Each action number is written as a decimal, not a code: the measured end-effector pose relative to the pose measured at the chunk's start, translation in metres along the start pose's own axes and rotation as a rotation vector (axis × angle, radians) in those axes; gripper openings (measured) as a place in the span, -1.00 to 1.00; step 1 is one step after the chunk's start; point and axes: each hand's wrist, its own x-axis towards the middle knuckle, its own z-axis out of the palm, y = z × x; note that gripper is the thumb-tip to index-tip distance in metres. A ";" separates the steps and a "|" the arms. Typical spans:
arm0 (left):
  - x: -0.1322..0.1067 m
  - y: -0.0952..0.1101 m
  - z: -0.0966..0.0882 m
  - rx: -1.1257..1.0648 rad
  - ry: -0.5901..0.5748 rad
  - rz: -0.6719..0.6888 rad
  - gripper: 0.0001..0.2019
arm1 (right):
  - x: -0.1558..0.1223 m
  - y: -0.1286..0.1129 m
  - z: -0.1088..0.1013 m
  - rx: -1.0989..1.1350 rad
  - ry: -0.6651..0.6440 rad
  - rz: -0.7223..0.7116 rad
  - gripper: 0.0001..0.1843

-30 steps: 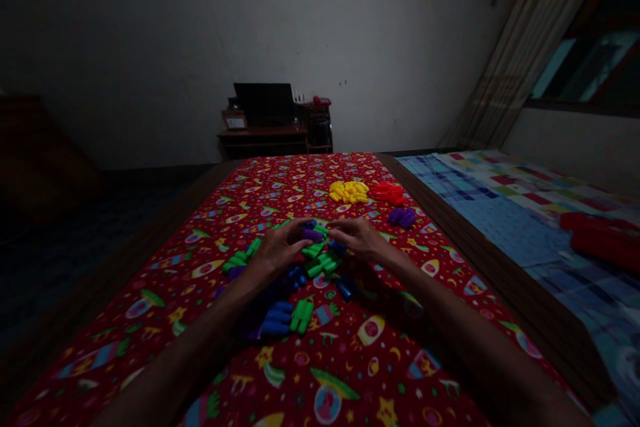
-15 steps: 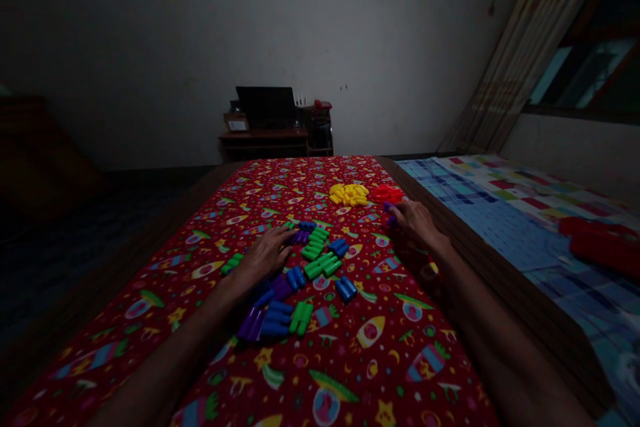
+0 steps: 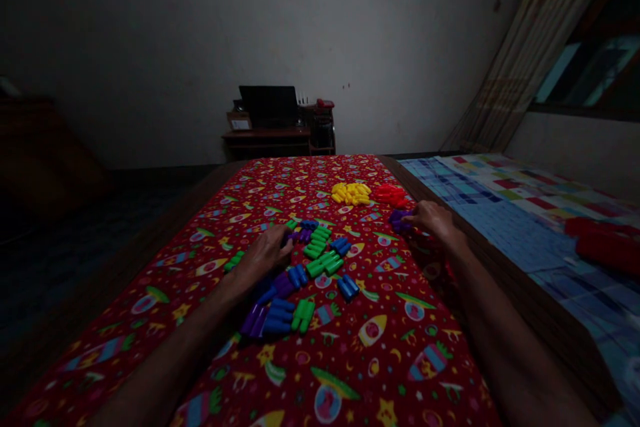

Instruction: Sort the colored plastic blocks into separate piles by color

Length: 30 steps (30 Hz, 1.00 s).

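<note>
My right hand (image 3: 434,219) is at the right edge of the cloth, its fingertips closed on purple plastic blocks (image 3: 400,221) just in front of a red block pile (image 3: 391,196). My left hand (image 3: 267,250) reaches into the mixed blocks, thumb and fingers pinched at a purple block (image 3: 291,237) that they partly cover. Around it lie green blocks (image 3: 317,242), blue blocks (image 3: 341,246) and more purple blocks (image 3: 255,320), made of joined rounded tubes. Some pieces are hidden under my left hand and forearm.
A yellow block pile (image 3: 351,194) sits beside the red one. Red patterned cloth (image 3: 370,367) covers the long table. To the right is a bed with a checked sheet (image 3: 505,227) and a red item (image 3: 605,243). A desk with a dark monitor (image 3: 269,105) stands by the wall.
My right hand has shifted slightly right and nearer to me, and more of the purple blocks there now shows. My left fingers have drawn together at a purple block.
</note>
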 end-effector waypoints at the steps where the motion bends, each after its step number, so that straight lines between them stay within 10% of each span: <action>1: 0.001 -0.001 0.000 -0.023 0.011 -0.033 -0.76 | -0.002 -0.002 -0.003 0.000 0.033 -0.008 -0.60; 7: 0.010 0.021 -0.016 -0.226 0.089 -0.194 -0.67 | -0.026 -0.050 -0.011 0.307 0.142 -0.439 -0.61; 14: 0.006 0.069 -0.010 -0.603 0.005 -0.028 -0.64 | -0.067 -0.115 0.021 0.750 -0.036 -0.913 -0.71; 20: 0.003 0.044 0.004 -0.292 0.007 0.083 -0.65 | -0.025 -0.065 -0.002 0.634 0.089 -0.636 -0.73; 26: 0.002 0.020 0.016 -0.150 -0.118 0.115 -0.59 | 0.005 0.041 -0.020 0.519 -0.119 -0.164 -0.75; 30: 0.002 0.023 0.018 -0.159 -0.055 0.149 -0.60 | 0.002 0.060 -0.013 0.357 -0.160 -0.091 -0.85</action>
